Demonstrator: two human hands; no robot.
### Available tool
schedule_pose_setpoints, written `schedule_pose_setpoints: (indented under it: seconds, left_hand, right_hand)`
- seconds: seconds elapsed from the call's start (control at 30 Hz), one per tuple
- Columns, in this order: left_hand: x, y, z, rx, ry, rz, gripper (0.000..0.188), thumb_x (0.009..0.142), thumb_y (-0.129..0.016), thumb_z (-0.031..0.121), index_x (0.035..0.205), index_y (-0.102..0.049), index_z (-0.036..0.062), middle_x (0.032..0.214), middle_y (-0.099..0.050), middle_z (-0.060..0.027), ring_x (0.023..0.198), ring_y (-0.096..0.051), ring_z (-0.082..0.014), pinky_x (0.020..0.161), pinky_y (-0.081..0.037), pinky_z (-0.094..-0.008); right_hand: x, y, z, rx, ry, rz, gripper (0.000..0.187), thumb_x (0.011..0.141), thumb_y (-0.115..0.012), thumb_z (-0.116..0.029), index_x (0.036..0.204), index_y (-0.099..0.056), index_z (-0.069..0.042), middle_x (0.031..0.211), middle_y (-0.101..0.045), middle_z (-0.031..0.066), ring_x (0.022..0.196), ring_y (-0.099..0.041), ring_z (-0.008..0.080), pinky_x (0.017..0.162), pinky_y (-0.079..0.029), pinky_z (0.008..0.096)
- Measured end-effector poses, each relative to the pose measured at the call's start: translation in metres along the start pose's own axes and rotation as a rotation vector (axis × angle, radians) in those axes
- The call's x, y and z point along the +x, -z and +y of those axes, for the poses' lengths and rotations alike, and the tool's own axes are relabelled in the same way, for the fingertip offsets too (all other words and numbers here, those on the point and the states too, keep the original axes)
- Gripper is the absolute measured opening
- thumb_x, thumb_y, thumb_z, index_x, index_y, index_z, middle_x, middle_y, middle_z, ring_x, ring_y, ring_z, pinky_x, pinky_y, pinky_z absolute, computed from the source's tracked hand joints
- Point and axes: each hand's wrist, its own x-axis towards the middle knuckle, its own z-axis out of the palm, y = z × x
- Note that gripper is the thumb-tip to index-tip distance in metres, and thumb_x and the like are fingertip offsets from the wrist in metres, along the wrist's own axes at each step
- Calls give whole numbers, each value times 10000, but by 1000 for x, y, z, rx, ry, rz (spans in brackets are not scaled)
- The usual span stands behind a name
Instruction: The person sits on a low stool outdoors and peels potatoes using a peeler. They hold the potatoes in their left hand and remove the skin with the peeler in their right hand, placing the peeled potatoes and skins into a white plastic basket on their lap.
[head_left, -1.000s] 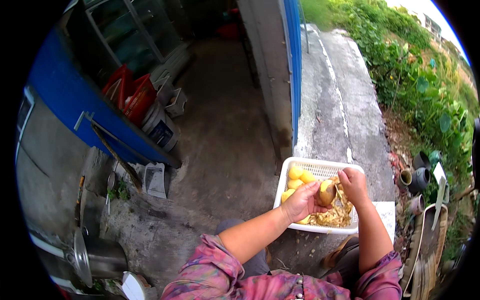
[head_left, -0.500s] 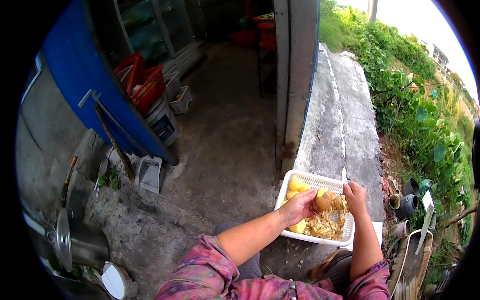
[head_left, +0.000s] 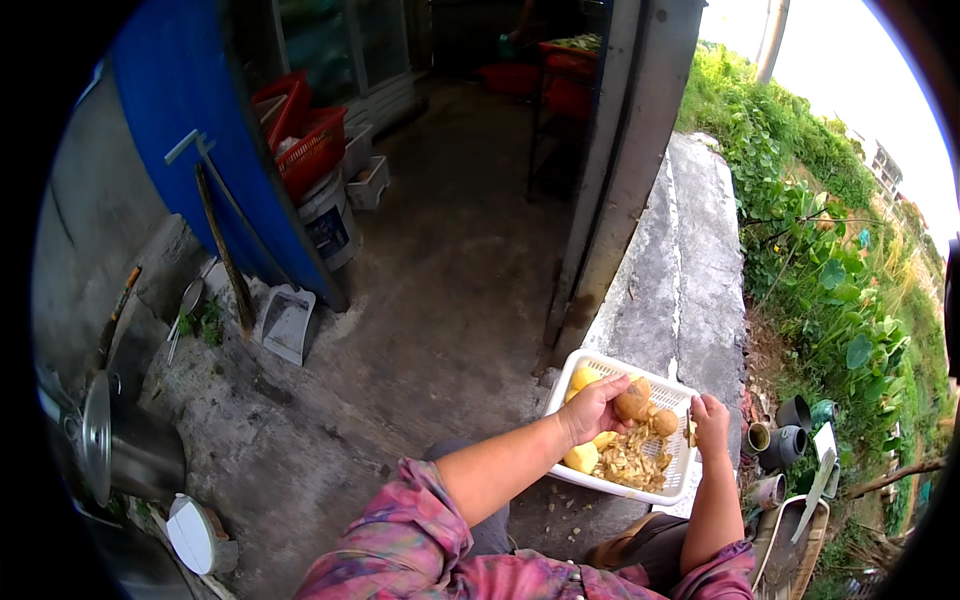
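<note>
My left hand (head_left: 592, 412) is closed around a partly peeled potato (head_left: 634, 400), with brown skin showing on it. My right hand (head_left: 710, 424), just right of the potato and apart from it, grips a small thin peeler (head_left: 690, 430), mostly hidden by the fingers. Both hands are over a white plastic basket (head_left: 590, 482) in front of me. Inside it, yellow peeled potatoes (head_left: 581, 458) lie along the left side. A heap of peelings (head_left: 634, 464) covers the middle, and an unpeeled potato (head_left: 664, 422) rests at its far edge.
A metal doorpost (head_left: 618, 180) rises beyond the basket. Left stand a grey dustpan (head_left: 289, 322), a large metal pot (head_left: 145, 450) and a blue panel (head_left: 190, 100). Red baskets (head_left: 312, 150) sit inside the doorway. Dark pots (head_left: 785, 447) and a long basket (head_left: 795, 540) are on the right.
My right hand with the peeler has drawn slightly away from the potato. The potato in my left hand now shows more brown skin. The whole view has shifted and tilted a little.
</note>
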Motion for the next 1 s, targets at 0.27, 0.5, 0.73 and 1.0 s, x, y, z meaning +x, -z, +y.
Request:
schedule_pose_setpoints:
  seconds: [0.27,0.5,0.73,1.0]
  left_hand:
    - [-6,15,15,21,-66,110,344,965,-471,365,1152,-508,79,973,-604,-93,691,-605,-187,569,-518,-279]
    - [-12,14,22,-28,-121,119,387,955,-482,400,1124,-503,52,936,-588,-117,617,-599,-183,525,-532,-273]
    - [-14,24,23,-11,-118,121,321,965,-471,356,1116,-510,76,992,-602,-117,699,-628,-240,561,-529,-312]
    - [-4,13,23,-28,-97,21,367,939,-556,258,1216,-437,49,1019,-586,-144,810,-655,-303,661,-571,-374]
  right_hand:
    - [-5,6,-31,-148,2,-128,281,852,-613,-233,755,-641,30,631,-627,145,571,-597,207,570,-459,354]
    - [1,-1,-13,-88,-44,-179,303,856,-608,-260,802,-667,33,661,-647,151,597,-609,218,601,-468,365]
    - [-17,-24,14,12,-163,-203,333,865,-617,-281,830,-670,45,695,-656,130,617,-589,188,611,-465,339]
    - [-11,-13,17,-17,-50,-161,359,867,-603,-322,845,-685,26,705,-671,153,619,-619,202,610,-484,353]
